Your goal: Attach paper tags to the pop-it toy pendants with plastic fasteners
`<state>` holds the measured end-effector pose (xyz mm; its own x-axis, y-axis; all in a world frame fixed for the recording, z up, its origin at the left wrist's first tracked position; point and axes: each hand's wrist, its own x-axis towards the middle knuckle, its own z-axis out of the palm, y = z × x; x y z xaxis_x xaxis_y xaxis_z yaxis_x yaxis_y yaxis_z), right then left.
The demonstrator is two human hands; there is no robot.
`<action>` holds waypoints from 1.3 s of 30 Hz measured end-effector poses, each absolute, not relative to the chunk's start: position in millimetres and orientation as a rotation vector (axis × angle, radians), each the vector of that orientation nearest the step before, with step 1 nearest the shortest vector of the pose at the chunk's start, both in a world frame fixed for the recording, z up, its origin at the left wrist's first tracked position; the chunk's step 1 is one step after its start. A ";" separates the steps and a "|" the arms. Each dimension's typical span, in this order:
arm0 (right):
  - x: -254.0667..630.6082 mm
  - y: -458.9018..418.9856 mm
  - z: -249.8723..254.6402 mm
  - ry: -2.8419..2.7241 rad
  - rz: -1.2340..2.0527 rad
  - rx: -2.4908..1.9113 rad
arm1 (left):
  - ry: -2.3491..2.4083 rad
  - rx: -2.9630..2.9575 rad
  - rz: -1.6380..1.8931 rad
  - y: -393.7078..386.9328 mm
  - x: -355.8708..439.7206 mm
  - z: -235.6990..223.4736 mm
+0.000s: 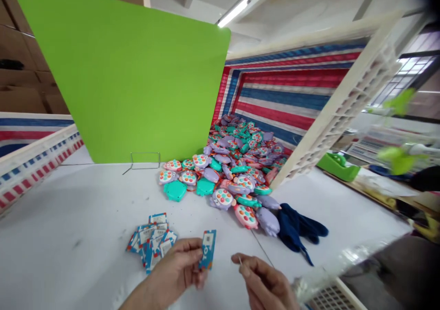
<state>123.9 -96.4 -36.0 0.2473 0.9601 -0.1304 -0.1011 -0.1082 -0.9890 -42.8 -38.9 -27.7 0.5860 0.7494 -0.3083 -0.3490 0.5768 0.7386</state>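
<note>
My left hand (184, 264) pinches a blue card tag (208, 249) with white lettering and a barcode, holding it upright above the white table. Just to the right, my right hand (263, 278) has its thumb and index finger pinched on a thin pale strand (239, 260), too fine to make out fully. The two hands are apart. Left of my left hand lies a loose pile of similar blue-and-white card tags (154, 236). Beyond the hands spreads a heap of turtle-like toys (222, 199) in lilac, teal and pink, with coloured dots on their shells.
The toys spill from a tilted crate (319, 131) lined with striped cloth. A green board (137, 80) stands behind the table (96, 209). Dark blue cloth (295, 227) lies at right, near a green tape dispenser (338, 165). A bent wire stand (145, 160) sits before the board.
</note>
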 end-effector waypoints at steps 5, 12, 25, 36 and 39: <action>127.4 -91.5 -28.3 -1.095 1.262 -1.225 | 0.487 0.337 0.436 -49.4 -33.7 -29.1; 111.0 -85.0 -44.2 -1.127 1.183 -1.352 | 0.728 0.618 0.631 -57.9 -29.2 -41.8; 100.6 -83.4 -40.5 -1.012 1.066 -1.380 | 1.012 1.323 0.784 -45.6 -39.9 -46.9; 89.5 -83.6 -36.7 -0.942 1.161 -1.371 | 1.041 1.399 0.882 -53.6 -37.8 -41.8; 89.3 -82.5 -35.6 -0.954 1.152 -1.381 | 1.055 1.487 0.853 -57.0 -38.7 -42.6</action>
